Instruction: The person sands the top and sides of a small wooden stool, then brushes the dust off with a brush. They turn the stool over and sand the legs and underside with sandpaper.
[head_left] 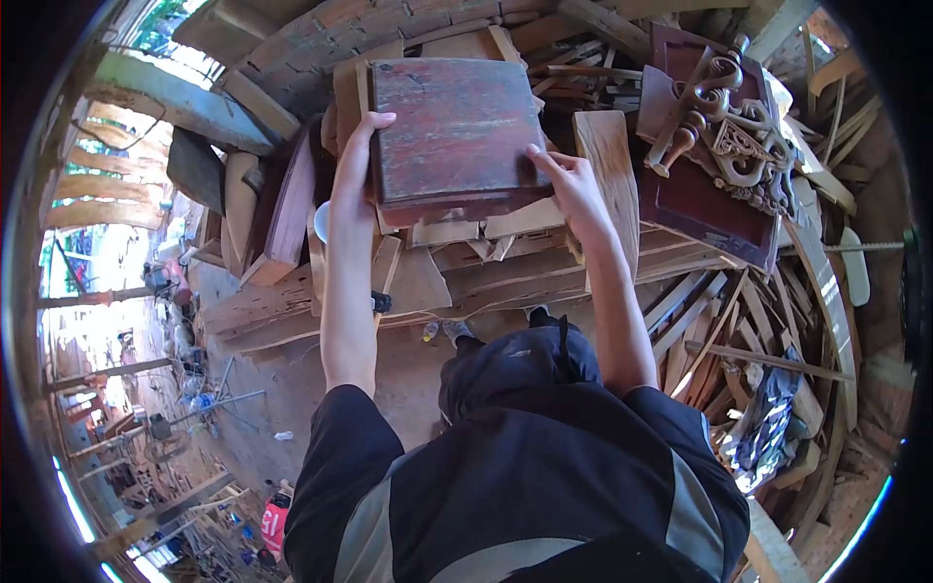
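Note:
A worn, reddish-brown wooden box (457, 126), with a flat scuffed top and a darker lower edge, is held up in front of me over the bench. My left hand (365, 136) grips its left side, thumb laid over the top edge and the other fingers hidden. At the lower right corner, my right hand (571, 185) holds the box with its thumb on top; its remaining fingers are mostly out of sight. Pale wood offcuts (525, 220) show just below the near edge of the box. A thick upright board (606, 175) stands close to my right hand.
Carved wooden ornaments (714, 107) lie over a dark red panel (695, 209) at the right. Thick planks (277, 219) lean at the left. Loose wood strips (719, 340) are heaped at the lower right. The plank bench (486, 291) runs across in front of me.

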`<state>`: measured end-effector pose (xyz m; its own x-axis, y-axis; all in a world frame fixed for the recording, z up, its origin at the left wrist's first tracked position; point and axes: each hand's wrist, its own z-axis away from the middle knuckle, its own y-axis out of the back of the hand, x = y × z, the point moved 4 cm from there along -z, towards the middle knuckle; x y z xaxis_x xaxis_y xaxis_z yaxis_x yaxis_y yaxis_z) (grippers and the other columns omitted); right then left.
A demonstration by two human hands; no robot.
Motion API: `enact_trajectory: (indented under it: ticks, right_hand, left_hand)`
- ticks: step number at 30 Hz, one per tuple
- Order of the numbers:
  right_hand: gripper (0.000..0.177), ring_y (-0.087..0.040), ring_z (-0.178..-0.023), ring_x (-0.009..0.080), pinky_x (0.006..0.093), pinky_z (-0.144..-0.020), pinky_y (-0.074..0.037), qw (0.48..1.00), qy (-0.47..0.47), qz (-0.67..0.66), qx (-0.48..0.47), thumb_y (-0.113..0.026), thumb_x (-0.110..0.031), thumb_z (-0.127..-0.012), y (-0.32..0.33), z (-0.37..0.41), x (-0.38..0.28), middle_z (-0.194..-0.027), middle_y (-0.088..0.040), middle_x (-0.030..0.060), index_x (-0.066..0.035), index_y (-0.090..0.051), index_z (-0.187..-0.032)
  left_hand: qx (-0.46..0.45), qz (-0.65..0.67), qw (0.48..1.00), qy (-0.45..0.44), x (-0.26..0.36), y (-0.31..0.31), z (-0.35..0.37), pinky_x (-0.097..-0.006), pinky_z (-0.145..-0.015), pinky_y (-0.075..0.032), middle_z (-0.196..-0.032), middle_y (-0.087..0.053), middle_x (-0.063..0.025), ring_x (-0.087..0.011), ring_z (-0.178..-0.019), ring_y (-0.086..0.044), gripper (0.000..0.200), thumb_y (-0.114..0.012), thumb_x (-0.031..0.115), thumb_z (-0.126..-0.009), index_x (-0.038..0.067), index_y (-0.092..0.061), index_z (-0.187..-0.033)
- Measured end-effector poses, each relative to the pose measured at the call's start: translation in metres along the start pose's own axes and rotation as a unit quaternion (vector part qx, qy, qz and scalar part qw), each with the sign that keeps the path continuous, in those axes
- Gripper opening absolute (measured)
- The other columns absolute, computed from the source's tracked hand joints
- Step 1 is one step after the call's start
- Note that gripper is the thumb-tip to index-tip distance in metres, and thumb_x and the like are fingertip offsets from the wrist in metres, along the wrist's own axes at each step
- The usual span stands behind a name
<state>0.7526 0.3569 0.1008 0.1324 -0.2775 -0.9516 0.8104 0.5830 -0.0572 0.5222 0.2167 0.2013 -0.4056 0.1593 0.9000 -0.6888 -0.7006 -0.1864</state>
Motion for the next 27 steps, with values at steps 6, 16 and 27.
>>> enact_trajectory:
  ticks: [6,16,27]
  right_hand:
    - [0.054,-0.045,-0.061,0.0073,0.0297,-0.056,-0.037,0.988,0.112,0.108,0.014,-0.07,-0.046,-0.091,0.014,-0.016,-0.028,-0.063,-0.056,-0.0005,0.008,-0.073,-0.091]
    - [0.049,-0.045,-0.062,0.0046,0.025,-0.055,-0.033,0.996,0.044,0.081,-0.013,-0.072,-0.045,-0.092,-0.011,-0.044,0.005,-0.071,-0.06,-0.0028,0.002,-0.076,-0.103]
    - [0.055,-0.055,-0.07,0.0091,0.0271,-0.066,-0.044,0.99,0.044,0.134,0.023,-0.072,-0.051,-0.089,-0.016,-0.057,0.018,-0.072,-0.064,0.003,0.003,-0.075,-0.1]
  left_hand:
    - [-0.09,0.136,0.987,-0.008,-0.048,0.026,-0.059,-0.0365,-0.089,-0.052,-0.117,-0.066,-0.0138,-0.024,-0.101,-0.065,0.056,-0.069,0.034,-0.086,0.001,-0.056,-0.129]
    - [-0.102,0.204,0.974,0.009,-0.091,0.064,-0.102,-0.039,-0.096,-0.051,-0.124,-0.065,-0.0148,-0.0258,-0.107,-0.065,0.053,-0.065,0.032,-0.089,0.001,-0.056,-0.132]
    - [-0.088,0.19,0.978,-0.001,-0.103,0.081,-0.1,-0.036,-0.101,-0.048,-0.13,-0.064,-0.0108,-0.022,-0.115,-0.062,0.055,-0.062,0.038,-0.094,0.004,-0.055,-0.137]
